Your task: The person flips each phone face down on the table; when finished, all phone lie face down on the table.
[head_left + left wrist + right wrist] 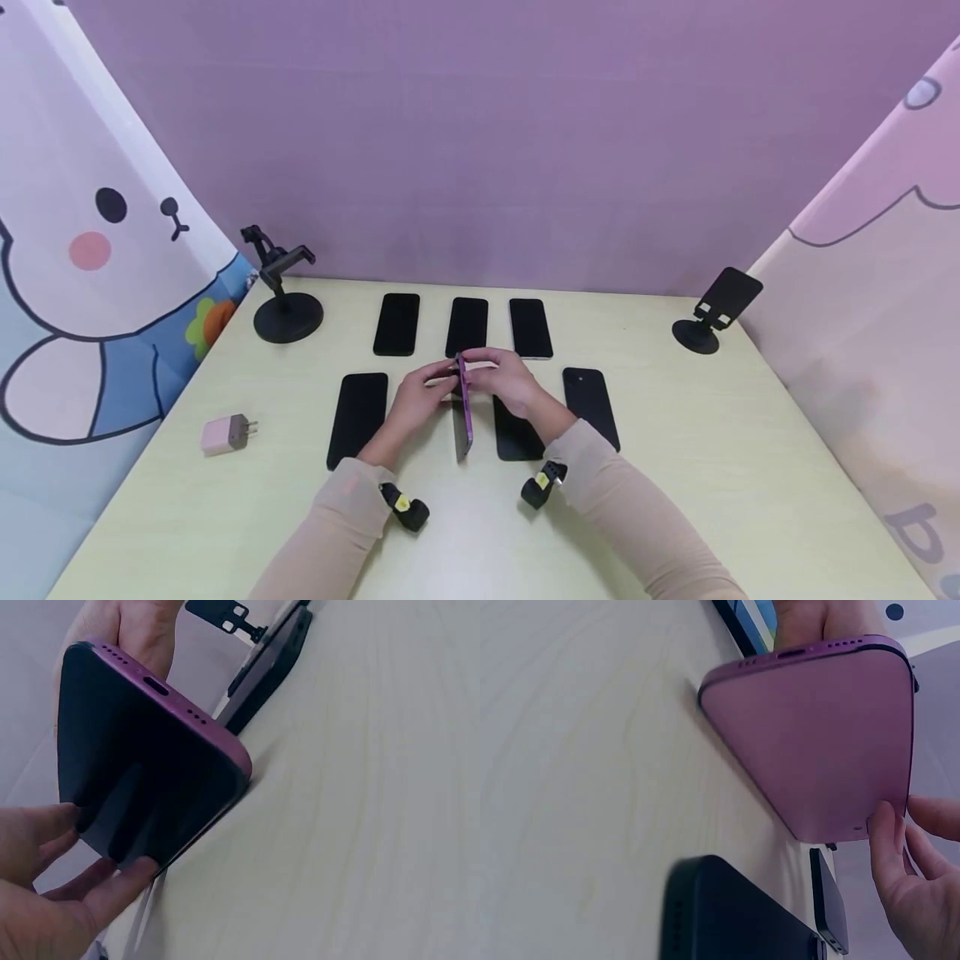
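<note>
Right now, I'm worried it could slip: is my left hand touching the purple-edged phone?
Touching. The left wrist view shows the left hand with fingertips against the dark face of the purple-edged phone.

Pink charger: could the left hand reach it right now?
Probably yes: nothing covers the pink charger, though the left hand would first have to let go of the purple phone.

a plain purple backdrop (480, 167) fills the far side, faintly creased. the left wall (60, 492) carries a white cartoon face (142, 258) with a pink cheek (90, 251) above blue; the right wall (870, 333) is pink and pale, with a purple letter (932, 546) at its near end. between them stands a pale, wood-grained table (750, 433) under soft light.
</note>
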Motion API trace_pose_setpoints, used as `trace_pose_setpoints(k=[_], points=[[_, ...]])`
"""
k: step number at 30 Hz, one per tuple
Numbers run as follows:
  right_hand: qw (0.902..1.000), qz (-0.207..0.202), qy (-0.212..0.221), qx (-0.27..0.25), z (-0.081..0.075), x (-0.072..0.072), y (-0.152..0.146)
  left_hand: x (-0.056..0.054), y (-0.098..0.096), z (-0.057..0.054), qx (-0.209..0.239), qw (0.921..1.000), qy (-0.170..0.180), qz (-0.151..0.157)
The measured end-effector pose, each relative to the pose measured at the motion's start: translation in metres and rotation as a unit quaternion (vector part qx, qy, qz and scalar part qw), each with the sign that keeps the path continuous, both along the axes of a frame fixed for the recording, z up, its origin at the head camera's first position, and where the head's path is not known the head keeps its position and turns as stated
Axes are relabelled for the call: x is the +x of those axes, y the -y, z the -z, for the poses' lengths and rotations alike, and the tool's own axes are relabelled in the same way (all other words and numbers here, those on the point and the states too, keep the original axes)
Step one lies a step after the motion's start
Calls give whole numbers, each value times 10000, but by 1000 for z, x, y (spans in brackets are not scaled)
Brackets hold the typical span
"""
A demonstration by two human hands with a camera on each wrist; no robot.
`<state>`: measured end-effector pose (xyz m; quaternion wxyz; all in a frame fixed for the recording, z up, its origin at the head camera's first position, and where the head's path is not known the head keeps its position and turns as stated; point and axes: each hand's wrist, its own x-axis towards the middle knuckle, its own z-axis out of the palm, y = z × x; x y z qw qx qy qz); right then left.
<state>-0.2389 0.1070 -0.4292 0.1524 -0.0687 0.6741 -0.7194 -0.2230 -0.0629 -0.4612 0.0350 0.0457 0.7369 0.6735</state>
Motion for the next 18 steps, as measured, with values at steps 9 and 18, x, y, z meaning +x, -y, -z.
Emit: trace_pose_setpoints(k=[9,18], points=[[9998,-13,170,-109,-2,0,2,1,-2,-1,704,9972,207,-160],[9999,44,100,5,4,-2,7,1,-3,-4,231,9988,79,-431]])
